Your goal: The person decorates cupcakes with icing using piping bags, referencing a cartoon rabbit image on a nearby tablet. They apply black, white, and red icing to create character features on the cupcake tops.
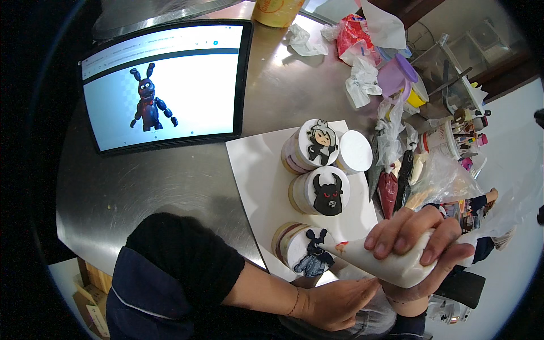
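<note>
My right hand (416,250) is closed around a piping bag (367,260) of white filling, with a reddish smear near its tip. The tip touches or hovers just over the head of a dark rabbit figure (316,255) piped on the white top of a layered cake cup (282,246). Below the bag, my left hand (335,304) rests by my right wrist with its fingers hidden in part; whether it grips anything is unclear. Further up stand a cup with a black horned bull's head (328,194) and one with a white-haired character (322,142).
A plain white-topped cup (355,151) shares the white board (250,170) on the steel table (161,187). At the left a tablet (199,97) displays a dark rabbit character. Filled piping bags (387,191), crumpled tissues (363,83) and a purple jug (393,76) crowd the right side.
</note>
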The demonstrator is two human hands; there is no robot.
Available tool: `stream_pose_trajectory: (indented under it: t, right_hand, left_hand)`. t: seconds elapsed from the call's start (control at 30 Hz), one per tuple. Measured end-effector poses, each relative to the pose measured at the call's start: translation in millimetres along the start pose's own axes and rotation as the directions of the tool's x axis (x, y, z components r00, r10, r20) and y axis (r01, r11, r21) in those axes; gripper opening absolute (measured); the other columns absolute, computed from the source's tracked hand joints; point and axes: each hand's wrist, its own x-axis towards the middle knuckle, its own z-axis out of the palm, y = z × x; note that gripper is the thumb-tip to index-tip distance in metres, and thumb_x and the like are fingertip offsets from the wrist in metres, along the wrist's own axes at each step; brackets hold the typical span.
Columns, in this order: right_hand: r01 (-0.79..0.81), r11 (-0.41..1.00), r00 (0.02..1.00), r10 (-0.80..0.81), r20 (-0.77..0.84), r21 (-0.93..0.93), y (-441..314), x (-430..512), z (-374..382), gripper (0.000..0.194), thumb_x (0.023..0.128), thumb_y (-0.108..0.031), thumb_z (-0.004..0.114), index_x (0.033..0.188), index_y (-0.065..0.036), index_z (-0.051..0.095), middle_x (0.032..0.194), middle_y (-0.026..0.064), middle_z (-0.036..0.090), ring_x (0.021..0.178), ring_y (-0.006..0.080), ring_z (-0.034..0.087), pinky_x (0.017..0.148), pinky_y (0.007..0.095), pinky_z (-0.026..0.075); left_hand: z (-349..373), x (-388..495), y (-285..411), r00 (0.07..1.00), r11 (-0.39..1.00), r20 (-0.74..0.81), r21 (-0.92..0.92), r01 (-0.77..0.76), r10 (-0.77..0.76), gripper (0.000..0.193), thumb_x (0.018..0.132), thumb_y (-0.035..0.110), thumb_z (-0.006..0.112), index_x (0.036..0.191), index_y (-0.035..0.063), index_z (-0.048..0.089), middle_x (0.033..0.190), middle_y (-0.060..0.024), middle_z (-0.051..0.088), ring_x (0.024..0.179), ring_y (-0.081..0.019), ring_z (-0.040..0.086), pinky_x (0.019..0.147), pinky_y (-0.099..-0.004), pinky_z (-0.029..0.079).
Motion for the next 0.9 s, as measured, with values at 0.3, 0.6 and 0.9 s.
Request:
stream_pose_trajectory:
  t: [0.3, 0.6, 0.9]
  right_hand:
    - [-0.044, 0.988, 0.947, 0.089, -0.309, 0.149, -33, 7, -24, 0.040, 0.092, -0.037, 0.018, 0.066, -0.010, 0.032, 0.060, 0.0076, 0.038, 0.046, 0.0188, 0.045, 0.043, 0.0327, 0.045]
    - [-0.487, 0.873, 0.835, 0.470, -0.287, 0.016, -33, 6, -55, 0.040, 0.089, -0.033, 0.031, 0.060, -0.006, 0.032, 0.051, 0.0170, 0.043, 0.037, 0.0254, 0.048, 0.037, 0.0335, 0.044]
    - [-0.486, 0.871, 0.851, 0.453, -0.265, -0.071, -28, 4, -55, 0.039, 0.088, -0.033, 0.033, 0.060, -0.006, 0.033, 0.052, 0.0168, 0.044, 0.038, 0.0259, 0.049, 0.035, 0.0325, 0.042]
  left_hand:
    - [-19, 8, 11, 0.905, 0.902, -0.175, -0.273, 0.334, -0.388, 0.049, 0.079, 0.016, 0.050, 0.116, -0.0045, 0.027, 0.104, -0.0244, 0.046, 0.098, -0.0344, 0.048, 0.085, -0.0357, 0.038]
    - [-23, 15, 11, 0.882, 0.933, -0.311, -0.183, 0.308, -0.353, 0.038, 0.079, 0.015, 0.056, 0.106, -0.0022, 0.037, 0.095, -0.0166, 0.053, 0.088, -0.0268, 0.054, 0.077, -0.0317, 0.042]
    - [-18, 18, 9, 0.855, 0.918, -0.335, -0.177, 0.356, -0.396, 0.010, 0.081, 0.011, 0.050, 0.085, 0.0027, 0.046, 0.074, -0.0127, 0.050, 0.069, -0.0305, 0.052, 0.060, -0.0347, 0.041]
